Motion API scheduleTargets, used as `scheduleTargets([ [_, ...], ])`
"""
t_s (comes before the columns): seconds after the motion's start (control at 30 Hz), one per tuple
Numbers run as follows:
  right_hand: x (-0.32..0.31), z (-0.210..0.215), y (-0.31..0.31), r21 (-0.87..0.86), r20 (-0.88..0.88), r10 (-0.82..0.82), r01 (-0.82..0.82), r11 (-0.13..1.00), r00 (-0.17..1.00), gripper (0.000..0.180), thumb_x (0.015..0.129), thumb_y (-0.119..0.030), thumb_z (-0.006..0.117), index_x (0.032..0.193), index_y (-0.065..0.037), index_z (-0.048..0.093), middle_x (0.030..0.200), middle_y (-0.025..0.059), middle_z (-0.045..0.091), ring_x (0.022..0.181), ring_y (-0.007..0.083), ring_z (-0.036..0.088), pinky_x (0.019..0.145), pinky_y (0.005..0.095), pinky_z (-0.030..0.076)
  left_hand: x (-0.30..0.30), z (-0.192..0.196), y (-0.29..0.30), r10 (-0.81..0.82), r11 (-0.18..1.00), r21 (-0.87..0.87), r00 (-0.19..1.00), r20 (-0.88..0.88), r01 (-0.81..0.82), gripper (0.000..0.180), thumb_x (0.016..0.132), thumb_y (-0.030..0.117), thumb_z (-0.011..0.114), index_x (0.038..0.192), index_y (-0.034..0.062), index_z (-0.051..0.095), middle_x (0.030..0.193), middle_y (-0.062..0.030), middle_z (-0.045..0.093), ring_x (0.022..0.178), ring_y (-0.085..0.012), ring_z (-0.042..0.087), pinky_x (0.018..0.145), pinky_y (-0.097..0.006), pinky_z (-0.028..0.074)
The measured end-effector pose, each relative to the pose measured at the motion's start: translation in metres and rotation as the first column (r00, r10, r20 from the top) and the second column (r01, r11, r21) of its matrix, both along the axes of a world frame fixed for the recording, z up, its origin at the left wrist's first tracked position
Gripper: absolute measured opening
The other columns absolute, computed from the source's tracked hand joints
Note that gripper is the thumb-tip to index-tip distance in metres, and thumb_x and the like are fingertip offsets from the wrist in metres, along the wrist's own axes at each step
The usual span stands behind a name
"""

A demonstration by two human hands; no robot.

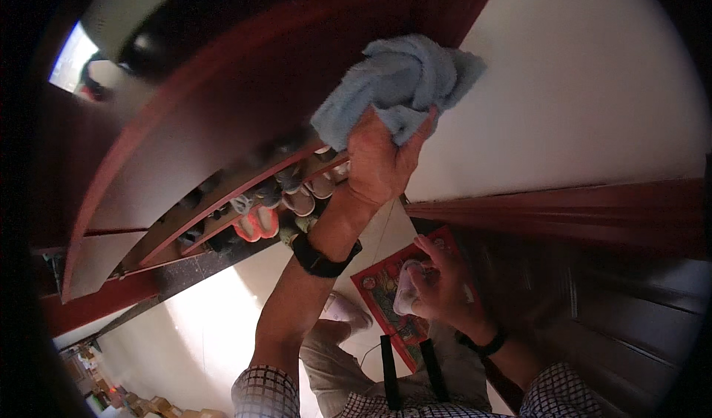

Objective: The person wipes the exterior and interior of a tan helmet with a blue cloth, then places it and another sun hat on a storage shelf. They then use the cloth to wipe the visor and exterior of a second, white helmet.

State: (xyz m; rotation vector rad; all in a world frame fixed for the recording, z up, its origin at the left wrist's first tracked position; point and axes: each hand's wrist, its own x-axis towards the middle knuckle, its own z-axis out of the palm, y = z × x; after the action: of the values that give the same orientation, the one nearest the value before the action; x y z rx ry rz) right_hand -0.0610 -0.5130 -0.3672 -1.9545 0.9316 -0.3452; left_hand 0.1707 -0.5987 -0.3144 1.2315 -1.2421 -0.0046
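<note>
A bunched light-blue towel [404, 84] lies against the dark red wood of a tall cabinet [297, 69], near its edge beside the white wall. My left hand [378, 158] is closed on the lower part of this towel, with the arm stretched upward. Part of the fingers is hidden in the cloth. Lower and to the right, my right hand [449, 288] hangs in the air with its fingers apart and nothing in it. It is above a red patterned floor mat [367, 281].
Several pairs of shoes, among them red-and-white slippers [256, 224], fill the slanted shelves [215, 221] below the cabinet panel. A white wall [564, 114] rises at right, with a dark panelled door [578, 307] nearer me. Boxes [152, 405] stand far at lower left.
</note>
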Motion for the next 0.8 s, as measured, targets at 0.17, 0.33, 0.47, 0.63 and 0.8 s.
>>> scheduleTargets([
  [0.17, -0.006, -0.056, -0.013, 0.031, 0.085, -0.056, 0.053, 0.998, 0.995, 0.047, 0.086, -0.015, 0.062, 0.127, 0.0, 0.046, 0.115, 0.0204, 0.057, 0.098, 0.0289, 0.06, 0.083, 0.0361, 0.048, -0.02, -0.056, -0.006, 0.085, 0.996, -0.02, 0.996, -0.017, -0.085, 0.02, 0.08, 0.009, 0.067, 0.096, -0.0014, 0.061, 0.093, -0.0189, 0.063, 0.083, -0.0346, 0.061, 0.075, -0.038, 0.048],
  [0.33, 0.002, -0.091, -0.003, 0.068, 0.064, 0.028, -0.032, 0.997, 0.998, 0.043, 0.084, -0.01, 0.062, 0.124, -0.002, 0.05, 0.117, 0.0164, 0.059, 0.103, 0.0233, 0.06, 0.084, 0.0341, 0.048, -0.042, -0.126, 0.004, 0.198, 0.98, 0.022, 0.98, 0.014, -0.198, 0.02, 0.079, 0.008, 0.067, 0.097, -0.0006, 0.061, 0.095, -0.0205, 0.061, 0.084, -0.039, 0.059, 0.075, -0.039, 0.047],
  [0.47, 0.009, -0.111, 0.009, -0.074, -0.001, 0.131, -0.131, 0.989, 0.991, 0.043, 0.082, -0.007, 0.063, 0.124, -0.006, 0.053, 0.114, 0.0104, 0.063, 0.097, 0.0162, 0.062, 0.081, 0.0321, 0.049, -0.044, -0.223, 0.009, 0.23, 0.96, 0.179, 0.972, -0.056, -0.217, 0.025, 0.079, 0.008, 0.065, 0.102, -0.0007, 0.058, 0.094, -0.0225, 0.06, 0.084, -0.0423, 0.056, 0.075, -0.04, 0.046],
  [0.63, 0.008, -0.142, 0.012, 0.152, 0.154, 0.082, -0.105, 0.983, 0.985, 0.043, 0.081, -0.007, 0.064, 0.121, 0.0, 0.052, 0.112, 0.0158, 0.062, 0.096, 0.0229, 0.063, 0.079, 0.0316, 0.051, -0.053, -0.324, 0.015, 0.168, 0.962, 0.246, 0.964, -0.205, -0.115, 0.029, 0.08, 0.009, 0.064, 0.105, -0.0016, 0.054, 0.093, -0.0244, 0.059, 0.084, -0.0434, 0.056, 0.075, -0.042, 0.046],
  [0.8, 0.013, -0.159, 0.01, 0.1, 0.28, 0.189, -0.224, 0.969, 0.941, 0.043, 0.08, -0.004, 0.065, 0.12, 0.005, 0.053, 0.107, 0.0185, 0.063, 0.092, 0.0267, 0.065, 0.076, 0.0331, 0.053, -0.064, -0.416, 0.015, 0.258, 0.924, 0.343, 0.937, -0.237, -0.168, 0.025, 0.081, 0.008, 0.062, 0.101, -0.0026, 0.052, 0.091, -0.0247, 0.059, 0.084, -0.0439, 0.056, 0.074, -0.043, 0.045],
])
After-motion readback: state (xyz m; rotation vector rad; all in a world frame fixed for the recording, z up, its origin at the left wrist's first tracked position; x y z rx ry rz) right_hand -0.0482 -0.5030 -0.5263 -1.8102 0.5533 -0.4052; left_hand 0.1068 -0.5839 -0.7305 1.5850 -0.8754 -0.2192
